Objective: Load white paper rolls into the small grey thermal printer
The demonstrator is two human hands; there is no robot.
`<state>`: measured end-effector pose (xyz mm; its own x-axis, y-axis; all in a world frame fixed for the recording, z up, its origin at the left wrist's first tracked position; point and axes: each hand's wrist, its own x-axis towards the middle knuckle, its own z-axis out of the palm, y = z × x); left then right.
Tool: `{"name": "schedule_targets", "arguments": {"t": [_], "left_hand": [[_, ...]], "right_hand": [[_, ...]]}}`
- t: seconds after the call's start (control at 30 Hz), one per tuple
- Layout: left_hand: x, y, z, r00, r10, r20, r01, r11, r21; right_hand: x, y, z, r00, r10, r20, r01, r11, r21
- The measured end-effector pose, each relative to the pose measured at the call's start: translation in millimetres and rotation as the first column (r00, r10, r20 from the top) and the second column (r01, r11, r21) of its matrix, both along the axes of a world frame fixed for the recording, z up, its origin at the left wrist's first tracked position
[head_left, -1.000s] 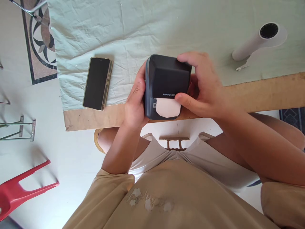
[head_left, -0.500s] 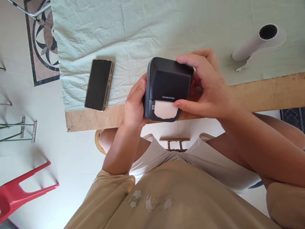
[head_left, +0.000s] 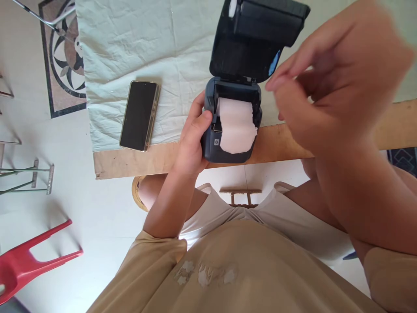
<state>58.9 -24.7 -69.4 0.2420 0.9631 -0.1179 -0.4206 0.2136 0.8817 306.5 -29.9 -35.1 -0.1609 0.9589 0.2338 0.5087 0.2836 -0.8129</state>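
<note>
A dark label printer (head_left: 210, 152) is tilted up at the table's front edge, with my left hand (head_left: 193, 141) closed around its left side, thumb on the rim. Its black lid (head_left: 250, 48) stands open, hinged back away from me. Inside lies a roll of white paper (head_left: 236, 126), whose torn, ragged end hangs over the front of the printer. My right hand (head_left: 332, 82) is raised to the right of the printer, partly blurred. Its fingers are curled with the tips drawn together near the lid's lower right corner; whether anything is between them is hidden.
A phone with a dark screen (head_left: 138, 115) lies to the left on the pale green cloth (head_left: 130, 43). The wooden table edge (head_left: 137, 163) runs across in front of me. A red plastic stool (head_left: 19, 265) and metal legs (head_left: 48, 178) are on the floor at left.
The printer's lid has swung from closed to open, exposing the paper roll. My right hand has left the printer and moved up and right, now covering where the white tube was seen.
</note>
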Motion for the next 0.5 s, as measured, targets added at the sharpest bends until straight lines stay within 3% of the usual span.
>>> {"name": "schedule_targets", "arguments": {"t": [0.17,0.33,0.4,0.5], "left_hand": [[10,-9,10.9,0.999,0.005,-0.040,-0.007,0.998,-0.056],[9,-10,6.3,0.995,0.020,-0.099,-0.026,0.998,-0.060],[3,-7,1.9,0.993,-0.031,-0.110,0.025,0.998,-0.055],[-3,-4,-1.5,0.995,-0.048,-0.092,0.044,0.998,-0.044]], "right_hand": [[-20,-12,-2.4,0.995,0.052,0.080,-0.055,0.998,0.024],[-30,-8,-6.5,0.900,0.037,0.435,-0.034,0.999,-0.016],[-33,-4,1.5,0.916,0.049,0.399,-0.032,0.998,-0.049],[-32,-2,23.3,0.987,0.080,0.136,-0.056,0.984,-0.169]]}}
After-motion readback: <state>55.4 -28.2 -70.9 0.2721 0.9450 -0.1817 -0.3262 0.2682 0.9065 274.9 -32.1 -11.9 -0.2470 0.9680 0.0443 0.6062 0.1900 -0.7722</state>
